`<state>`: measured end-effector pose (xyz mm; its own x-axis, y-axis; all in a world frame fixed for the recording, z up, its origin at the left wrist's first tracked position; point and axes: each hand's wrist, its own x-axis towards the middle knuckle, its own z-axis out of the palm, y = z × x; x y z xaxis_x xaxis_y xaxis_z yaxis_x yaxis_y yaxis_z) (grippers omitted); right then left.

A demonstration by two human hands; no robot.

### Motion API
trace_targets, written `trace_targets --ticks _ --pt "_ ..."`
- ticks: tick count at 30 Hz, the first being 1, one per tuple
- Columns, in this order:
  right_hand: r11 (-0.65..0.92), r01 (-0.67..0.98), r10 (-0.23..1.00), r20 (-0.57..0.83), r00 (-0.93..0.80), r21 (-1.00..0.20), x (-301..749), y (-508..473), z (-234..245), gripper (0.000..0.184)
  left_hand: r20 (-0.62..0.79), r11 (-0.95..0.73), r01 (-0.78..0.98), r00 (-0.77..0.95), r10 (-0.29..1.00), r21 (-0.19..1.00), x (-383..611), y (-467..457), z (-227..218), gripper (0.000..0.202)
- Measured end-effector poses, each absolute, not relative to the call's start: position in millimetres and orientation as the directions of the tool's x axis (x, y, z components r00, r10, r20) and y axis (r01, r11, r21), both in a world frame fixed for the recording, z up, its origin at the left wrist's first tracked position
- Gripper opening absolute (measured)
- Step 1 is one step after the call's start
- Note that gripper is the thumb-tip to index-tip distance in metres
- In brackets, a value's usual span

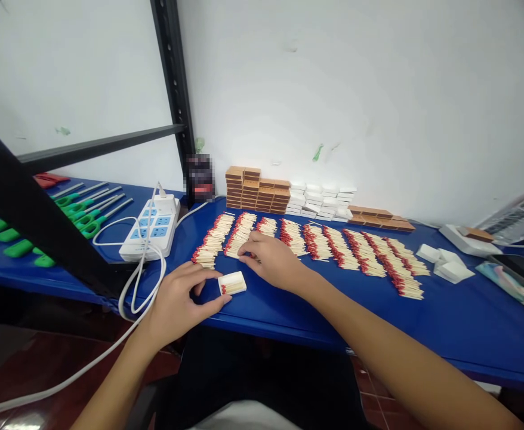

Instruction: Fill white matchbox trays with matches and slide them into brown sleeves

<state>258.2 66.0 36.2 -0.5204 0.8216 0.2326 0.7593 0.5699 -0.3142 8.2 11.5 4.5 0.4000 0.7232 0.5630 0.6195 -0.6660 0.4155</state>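
Between the thumb and forefinger of my left hand [179, 301] is a small white matchbox tray [238, 279], held at the table's front part. A few red-tipped matches [226, 289] lie along its near side. My right hand [273, 260] reaches over the rows of loose matches, its fingers pinched together low by the second and third rows. Red match heads show at these fingertips, though the hand hides how many matches it grips. To the left lies a row of matches [217, 239], with more match rows [373, 254] spread to the right.
Stacked brown matchboxes [257, 191] and white trays [322, 202] line the wall. Loose white trays [447, 263] lie at right. A power strip [152, 227] with a white cable [130, 298], a black metal frame [65, 203] and green-handled lighters [83, 215] are at left.
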Motion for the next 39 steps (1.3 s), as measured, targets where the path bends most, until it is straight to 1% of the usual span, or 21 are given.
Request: trace_targets --ticks 5,9,15,20,25,33,36,39 --pt "0.576 0.757 0.817 0.256 -0.517 -0.308 253 68 28 0.012 0.563 -0.666 0.618 0.399 0.724 0.419 9 11 3 0.023" --pt "0.57 0.761 0.821 0.247 -0.514 -0.311 253 68 29 0.011 0.554 -0.663 0.622 0.404 0.728 0.417 8 11 3 0.023" --pt "0.562 0.754 0.827 0.223 -0.516 -0.341 258 66 34 0.01 0.556 -0.662 0.622 0.4 0.728 0.418 8 11 4 0.022" --pt "0.594 0.706 0.802 0.217 -0.557 -0.386 257 63 37 0.005 0.564 -0.667 0.62 0.401 0.722 0.413 8 11 4 0.022" --pt "0.589 0.713 0.805 0.195 -0.56 -0.38 253 63 36 0.01 0.558 -0.666 0.618 0.404 0.725 0.418 8 10 4 0.022" --pt "0.594 0.722 0.801 0.174 -0.573 -0.354 255 65 34 0.01 0.556 -0.666 0.619 0.406 0.725 0.417 8 11 3 0.022" --pt "0.591 0.719 0.803 0.18 -0.568 -0.367 257 61 41 0.01 0.567 -0.665 0.622 0.397 0.722 0.413 9 11 2 0.022" --pt "0.631 0.666 0.769 0.212 -0.603 -0.398 260 56 47 0.01 0.582 -0.666 0.626 0.385 0.717 0.406 10 11 3 0.022"
